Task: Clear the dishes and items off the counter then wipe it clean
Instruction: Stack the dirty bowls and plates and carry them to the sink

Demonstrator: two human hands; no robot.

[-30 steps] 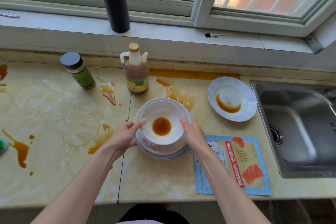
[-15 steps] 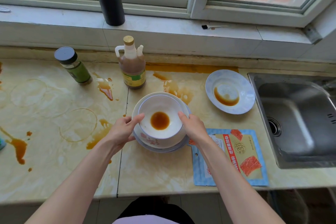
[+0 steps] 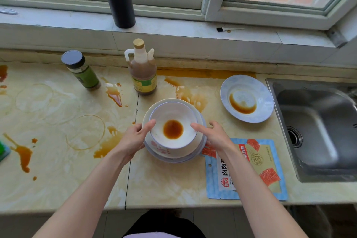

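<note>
Left hand (image 3: 133, 139) is gripping the stack of bowls (image 3: 160, 149) from its left side, with the thumb lying over the rim of the top bowl (image 3: 173, 114) and the fingers tucked beside the lower ones. Right hand (image 3: 214, 137) is clasping the same stack from the right — its thumb is touching the top bowl's rim and the other fingers are curling round the outer edge. Brown sauce is pooling in the top bowl. The stack is sitting at the front middle of the counter (image 3: 164, 183); I cannot tell if it is resting there or lifted. A sauce-smeared plate (image 3: 246, 83) is lying between the stack and the sink (image 3: 316, 131), a packet (image 3: 260, 170) is lying under the right wrist, and a bottle (image 3: 143, 71) and jar (image 3: 83, 72) are standing behind — brown spills (image 3: 114, 92) around them.
</note>
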